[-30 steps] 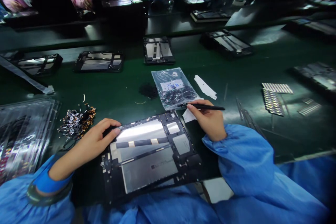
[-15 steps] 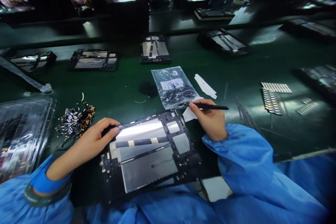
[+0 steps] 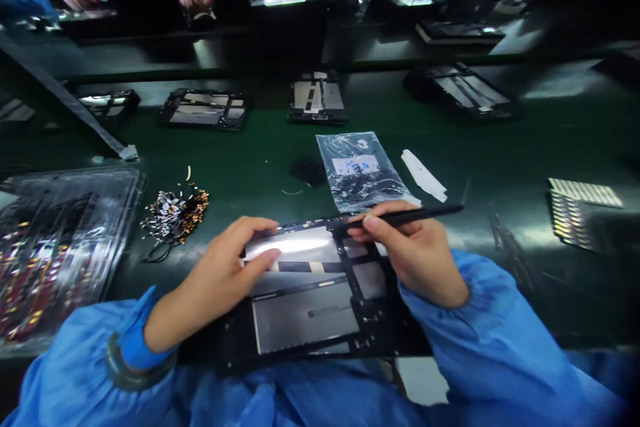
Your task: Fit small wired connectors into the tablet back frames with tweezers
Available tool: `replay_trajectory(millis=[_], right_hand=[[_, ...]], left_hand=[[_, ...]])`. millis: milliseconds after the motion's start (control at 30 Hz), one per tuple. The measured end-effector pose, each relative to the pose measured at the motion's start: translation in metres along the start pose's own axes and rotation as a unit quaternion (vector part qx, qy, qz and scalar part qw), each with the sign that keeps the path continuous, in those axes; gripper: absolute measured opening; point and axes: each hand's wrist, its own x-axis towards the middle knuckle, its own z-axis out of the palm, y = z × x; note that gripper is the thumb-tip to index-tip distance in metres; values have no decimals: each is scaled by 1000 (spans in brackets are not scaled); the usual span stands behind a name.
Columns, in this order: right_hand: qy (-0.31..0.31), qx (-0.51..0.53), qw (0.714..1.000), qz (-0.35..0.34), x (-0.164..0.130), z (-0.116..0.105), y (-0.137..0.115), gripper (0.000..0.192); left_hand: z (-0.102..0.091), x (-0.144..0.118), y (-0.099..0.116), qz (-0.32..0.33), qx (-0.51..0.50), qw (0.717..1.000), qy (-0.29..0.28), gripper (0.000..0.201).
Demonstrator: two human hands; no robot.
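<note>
An opened tablet [image 3: 305,317], its silver plates and black frame showing, lies in front of me at the table's near edge. My left hand [image 3: 235,260] holds its upper left part, fingers at the far edge and thumb over a silver plate. Black tweezers [image 3: 420,214] are pinched in my right hand [image 3: 410,247] above the tablet's upper right corner. Their tips are down near the frame, and I cannot make out anything between them. Just beyond lies a clear plastic bag [image 3: 357,173] of small dark parts, with a white label.
A heap of small cabled parts [image 3: 175,217] and clear trays [image 3: 125,213] are on the left. Strips of small metal pieces [image 3: 570,217] lie right, a white paper strip [image 3: 423,175] nearer. More opened tablets [image 3: 318,99] line the table's middle. Co-workers sit opposite.
My right hand has moved from the plastic bag's near edge, with the tweezers, to the tablet's upper right corner. My left hand reaches further over the tablet. The view has shifted left.
</note>
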Motion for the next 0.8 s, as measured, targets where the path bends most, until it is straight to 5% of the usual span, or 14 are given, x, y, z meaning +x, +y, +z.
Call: replay_trajectory(millis=[100,200,433,800], right_hand=[[-129,58,988,68,-9,29,-17,21],[-190,116,966,130,-10,47,-24,23],[-207,191,919,275,-3,60,-22,29],[-214,197,909,298,-2,61,-18,26]], left_hand=[[14,-5,16,-24,-139,988,-63,35],[23,-8,23,-76,-224,968,-83,25],[23,-16,22,-151,-301,939,-66,23],[20,-19,20,-150,-327,930,-75,17]])
